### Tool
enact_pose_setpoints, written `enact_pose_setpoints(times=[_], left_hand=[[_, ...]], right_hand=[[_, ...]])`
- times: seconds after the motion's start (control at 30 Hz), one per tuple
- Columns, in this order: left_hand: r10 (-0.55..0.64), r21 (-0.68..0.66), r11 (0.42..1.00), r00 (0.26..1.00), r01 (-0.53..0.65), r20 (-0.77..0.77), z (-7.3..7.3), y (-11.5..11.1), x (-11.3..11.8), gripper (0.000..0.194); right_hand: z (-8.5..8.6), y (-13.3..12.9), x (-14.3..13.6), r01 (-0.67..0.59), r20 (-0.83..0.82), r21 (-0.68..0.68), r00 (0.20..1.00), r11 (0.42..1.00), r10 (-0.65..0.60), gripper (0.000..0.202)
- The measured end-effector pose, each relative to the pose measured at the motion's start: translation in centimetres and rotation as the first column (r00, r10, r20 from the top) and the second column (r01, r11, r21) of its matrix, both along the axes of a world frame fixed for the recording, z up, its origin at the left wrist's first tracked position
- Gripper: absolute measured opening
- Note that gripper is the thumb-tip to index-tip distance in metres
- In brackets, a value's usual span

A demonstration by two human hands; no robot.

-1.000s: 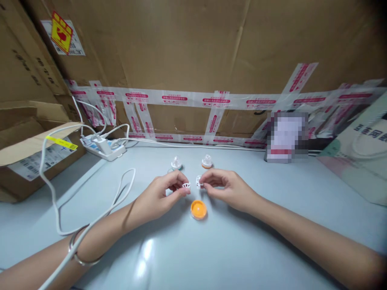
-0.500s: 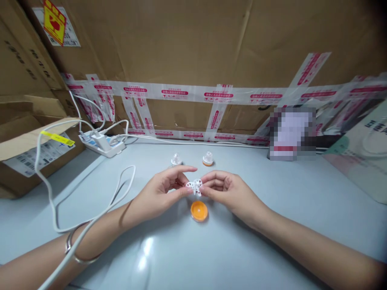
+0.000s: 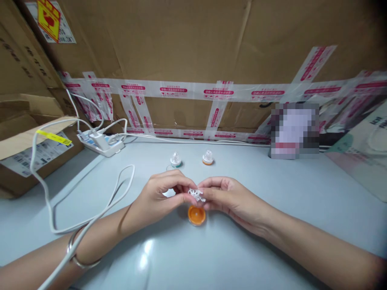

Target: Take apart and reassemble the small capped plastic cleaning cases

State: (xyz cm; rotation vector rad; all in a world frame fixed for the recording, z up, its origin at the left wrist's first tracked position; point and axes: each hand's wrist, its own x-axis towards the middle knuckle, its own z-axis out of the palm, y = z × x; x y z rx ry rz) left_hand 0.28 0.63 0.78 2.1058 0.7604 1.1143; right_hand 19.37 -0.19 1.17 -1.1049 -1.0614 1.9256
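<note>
White openwork plastic, in the head view, is pinched by the left hand and right hand above the tabletop, well short of its back edge. Fingertip adjustment seems in hand, calling next for a light, steady pinch. Chinese-printed tape crosses the carton; no brand is legible.

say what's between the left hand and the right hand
White openwork plastic lies between the left hand and right hand, gripped by both; whether one piece or two, I can't tell. The head view shows it.

Open tabletop at near centre, orange cup just beyond, white cable looping across the left
</note>
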Motion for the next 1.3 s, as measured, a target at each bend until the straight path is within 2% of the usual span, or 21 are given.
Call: enact_pose_setpoints(times=[0.23,0.43,0.63,0.77,0.83,0.9,1.0,1.1,1.2,1.3], left_hand=[[0.047,0.113,0.993,0.998,-0.042,-0.04,-0.5,0.8,-0.3,0.01],[-0.026,0.206,0.977,0.99,0.055,-0.141,-0.5,1.2,-0.9,0.017],[-0.02,0.281,0.957,0.981,0.075,-0.193,-0.6,1.0,-0.9,0.019],[-0.018,0.295,0.952,0.977,0.083,-0.214,-0.7,0.8,-0.8,0.017],[-0.016,0.263,0.962,0.979,0.071,-0.205,-0.7,0.6,-0.6,0.017],[0.026,0.175,0.985,0.984,0.005,-0.178,-0.7,0.5,-0.4,0.019],[0.099,-0.082,0.99,0.981,-0.114,-0.166,-0.7,0.5,0.0,0.016],[0.072,-0.293,0.949,0.986,-0.115,-0.151,-0.8,0.5,0.2,0.011],[0.056,-0.341,0.935,0.991,-0.094,-0.118,-0.8,0.6,0.2,0.01],[0.059,-0.327,0.94,0.989,-0.101,-0.135,-0.8,0.6,0.0,0.01]], right_hand=[[0.1,0.1,0.2,-0.023,-0.063,0.001,0.998,1.0,0.023,0.014],[-0.2,0.3,0.4,-0.015,-0.091,-0.042,0.996,0.999,0.011,0.01],[-0.2,0.3,0.3,-0.044,-0.111,-0.02,0.993,0.999,0.041,0.009],[-0.5,0.1,0.1,-0.005,-0.055,-0.026,0.998,1.0,0.004,0.013],[-0.7,0.1,0.0,0.019,-0.026,-0.012,0.999,1.0,-0.019,0.014],[-0.8,0.1,-0.1,0.043,0.007,0.04,0.999,0.998,-0.043,0.015],[-0.8,0.2,-0.2,0.079,0.087,0.173,0.992,0.982,-0.095,0.017],[-0.8,0.1,-0.2,0.08,0.161,0.314,0.978,0.946,-0.136,0.015],[-1.0,0.0,-0.2,0.066,0.208,0.417,0.964,0.907,-0.166,0.013],[-1.3,-0.1,-0.1,0.031,0.238,0.453,0.959,0.891,-0.154,0.012]])
